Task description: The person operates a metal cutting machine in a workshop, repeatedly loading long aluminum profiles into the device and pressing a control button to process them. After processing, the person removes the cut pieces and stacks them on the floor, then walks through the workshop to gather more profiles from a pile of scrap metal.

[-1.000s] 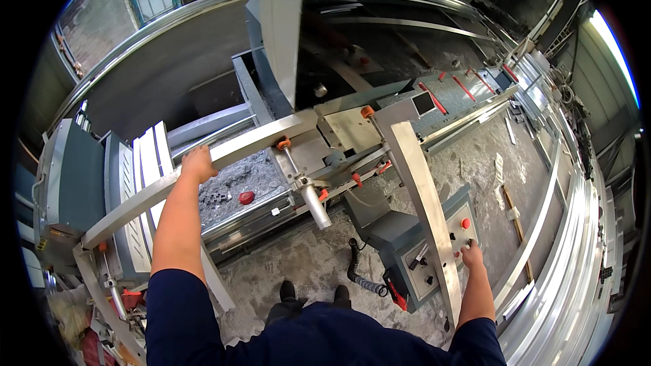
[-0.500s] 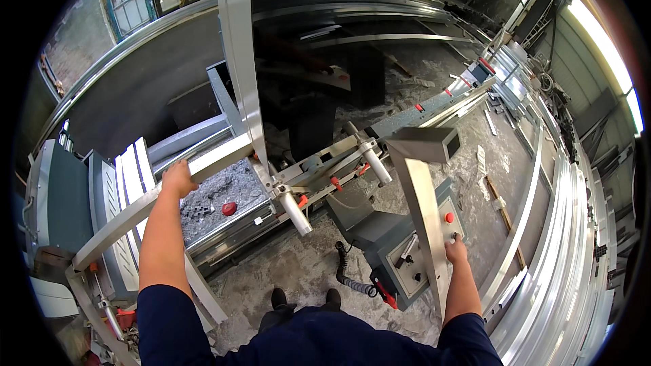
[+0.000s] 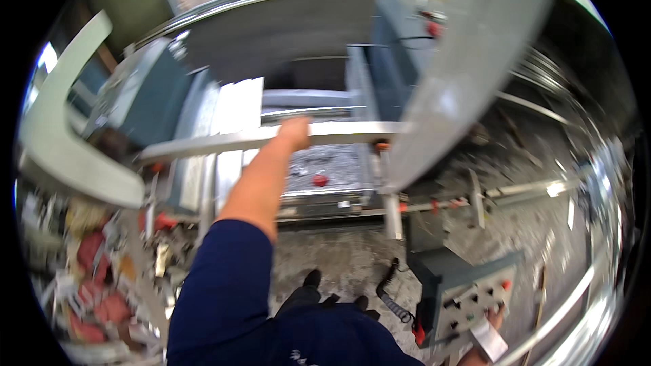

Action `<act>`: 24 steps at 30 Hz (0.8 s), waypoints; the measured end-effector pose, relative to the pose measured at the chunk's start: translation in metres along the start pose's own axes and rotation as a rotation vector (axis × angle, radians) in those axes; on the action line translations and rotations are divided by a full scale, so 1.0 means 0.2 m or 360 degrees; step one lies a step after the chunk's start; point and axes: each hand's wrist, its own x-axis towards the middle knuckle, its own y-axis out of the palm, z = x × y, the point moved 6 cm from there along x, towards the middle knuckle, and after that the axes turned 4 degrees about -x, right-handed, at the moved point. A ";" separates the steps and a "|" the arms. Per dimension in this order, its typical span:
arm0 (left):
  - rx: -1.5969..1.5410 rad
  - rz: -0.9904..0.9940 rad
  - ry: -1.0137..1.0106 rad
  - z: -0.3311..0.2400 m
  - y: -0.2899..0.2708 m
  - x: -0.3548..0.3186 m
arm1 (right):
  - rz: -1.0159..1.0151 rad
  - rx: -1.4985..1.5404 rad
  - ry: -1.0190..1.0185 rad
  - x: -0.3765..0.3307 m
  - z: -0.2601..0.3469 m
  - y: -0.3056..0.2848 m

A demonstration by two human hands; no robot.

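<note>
My left hand [image 3: 295, 133] is closed around the silvery metal bar [image 3: 346, 133] of a large frame. The bar lies across a machine bed [image 3: 324, 168] strewn with metal chips, where a red round object [image 3: 319, 180] sits. The frame's sides [image 3: 468, 74] rise close to the camera, blurred. At the lower right, my right hand [image 3: 496, 316] rests at a grey control panel [image 3: 456, 329], its fingers at a dark knob below the red button [image 3: 506, 285]. A metal bar end [image 3: 488, 340] partly hides that hand, and motion blurs it.
Blue-grey machine heads stand left [image 3: 152, 98] and right [image 3: 397, 41] of the bed. Two clamp cylinders [image 3: 393, 217] jut out in front. A coiled black cable [image 3: 395, 306] hangs beside the panel. Scrap and red rags [image 3: 112, 305] litter the lower left; long metal profiles [image 3: 583, 318] lie right.
My view has swung left, so the machine and panel appear farther right. My left hand still grips the frame bar, and my right hand is still at the panel.
</note>
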 end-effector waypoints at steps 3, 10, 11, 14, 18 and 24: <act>0.0104 0.0017 0.0007 -0.07 -0.03 0.01 | -0.0331 -0.0555 -0.0187 -0.06 0.04 -0.07; 0.0166 0.0034 -0.0108 0.04 -0.05 -0.12 | -0.0310 -0.0565 -0.0442 -0.45 0.80 0.19; 0.0164 0.0050 -0.0091 0.00 -0.05 -0.09 | -0.0300 -0.0563 -0.0466 -0.50 0.88 0.20; 0.0158 0.0093 -0.0084 -0.01 -0.04 -0.05 | -0.0301 -0.0496 -0.0357 -0.41 0.72 0.14; 0.0132 0.0053 -0.0025 -0.06 -0.04 -0.01 | -0.0435 -0.0599 0.0080 -0.10 0.22 -0.03; 0.0128 0.0077 -0.0062 -0.04 -0.05 -0.04 | -0.0402 -0.0605 -0.0015 -0.05 0.23 0.04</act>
